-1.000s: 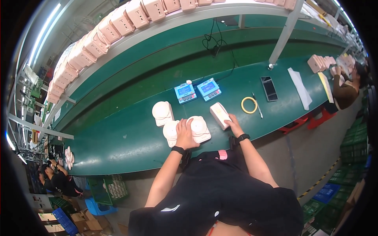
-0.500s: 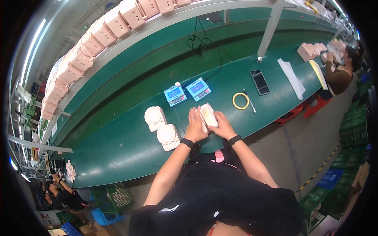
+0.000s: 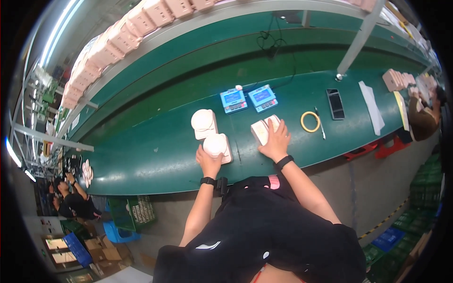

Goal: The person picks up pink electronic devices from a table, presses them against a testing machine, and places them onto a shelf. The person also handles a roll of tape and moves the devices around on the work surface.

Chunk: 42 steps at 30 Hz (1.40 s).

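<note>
Two cream-coloured plastic devices, each a round disc on a rounded rectangular base, stand on the green workbench [image 3: 165, 165] left of centre. My left hand [image 3: 210, 162] grips the nearer device [image 3: 216, 145], thumb on its right side and fingers on its left. Just beyond it and untouched is the farther device [image 3: 204, 123]. To the right, my right hand [image 3: 276, 141] is closed round a pale pink-cream housing [image 3: 260, 130] that appears to rest on the bench; the palm and fingers hide part of it.
Two blue meters with screens, a left one [image 3: 233, 100] and a right one [image 3: 263, 98], stand beyond my hands. A yellow ring [image 3: 310, 122], a pen [image 3: 321, 126] and a black phone [image 3: 335, 104] lie to the right. Pink housings [image 3: 123, 39] line the shelf. Other people work at both ends.
My left hand has let go of the cream housing and moved left onto the nearer disc-topped device. My right hand keeps the housing, now lower on the bench. The view has shifted.
</note>
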Each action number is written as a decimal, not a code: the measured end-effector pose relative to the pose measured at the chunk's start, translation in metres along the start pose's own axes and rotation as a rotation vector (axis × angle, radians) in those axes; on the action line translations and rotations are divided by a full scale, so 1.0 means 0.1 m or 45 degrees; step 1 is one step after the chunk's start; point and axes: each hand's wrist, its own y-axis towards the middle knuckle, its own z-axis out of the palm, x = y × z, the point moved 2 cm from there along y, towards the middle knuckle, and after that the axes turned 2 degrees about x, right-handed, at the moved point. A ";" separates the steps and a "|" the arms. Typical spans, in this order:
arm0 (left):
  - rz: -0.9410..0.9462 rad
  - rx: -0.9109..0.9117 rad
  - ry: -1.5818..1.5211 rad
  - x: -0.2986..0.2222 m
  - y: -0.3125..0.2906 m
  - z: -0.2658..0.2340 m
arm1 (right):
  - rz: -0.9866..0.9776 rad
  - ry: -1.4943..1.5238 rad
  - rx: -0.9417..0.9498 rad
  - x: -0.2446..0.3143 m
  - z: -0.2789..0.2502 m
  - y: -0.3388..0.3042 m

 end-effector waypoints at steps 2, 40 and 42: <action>-0.289 -0.035 0.058 0.25 -0.07 -0.02 | -0.052 -0.013 0.019 0.01 -0.01 0.04; -0.382 0.025 -0.370 0.54 -0.14 0.22 | -0.327 0.067 -0.073 -0.12 0.02 0.17; -0.392 0.034 -0.438 0.59 -0.15 0.24 | -0.324 0.064 -0.064 -0.11 0.01 0.18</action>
